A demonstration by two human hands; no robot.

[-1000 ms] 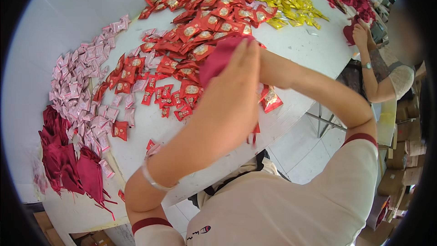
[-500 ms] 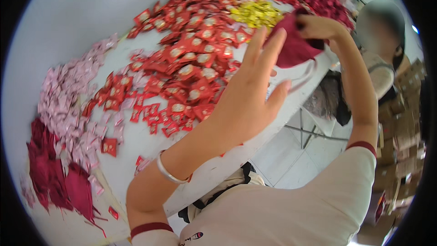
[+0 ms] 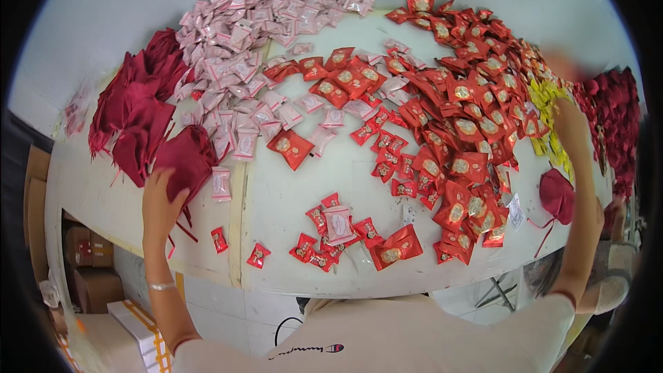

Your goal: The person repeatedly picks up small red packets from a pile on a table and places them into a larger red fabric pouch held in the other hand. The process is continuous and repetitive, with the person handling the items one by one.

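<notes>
At the left side of the table, my left hand (image 3: 161, 197) has its fingers and thumb closed on the edge of a dark red drawstring pouch (image 3: 188, 160). That pouch lies against a heap of similar pouches (image 3: 135, 107). Far to the right, my right hand (image 3: 570, 119) is down at the pile of yellow-wrapped sweets (image 3: 545, 100); its fingers are mostly hidden, so a hold cannot be made out. Another dark red pouch (image 3: 556, 195), strings trailing, lies on the table beside my right forearm.
Pale pink packets (image 3: 235, 48) are heaped at the back left. Large red packets (image 3: 469, 110) spread over the right middle, and a small cluster with one pink packet (image 3: 338, 226) lies near the front edge. More dark red pouches (image 3: 615, 124) are piled far right. Boxes (image 3: 135, 331) stand below left.
The view has swung left. My right hand has come out of the pouch, which now lies on the table, and is at the yellow sweets. My left hand has moved to the left pouches.
</notes>
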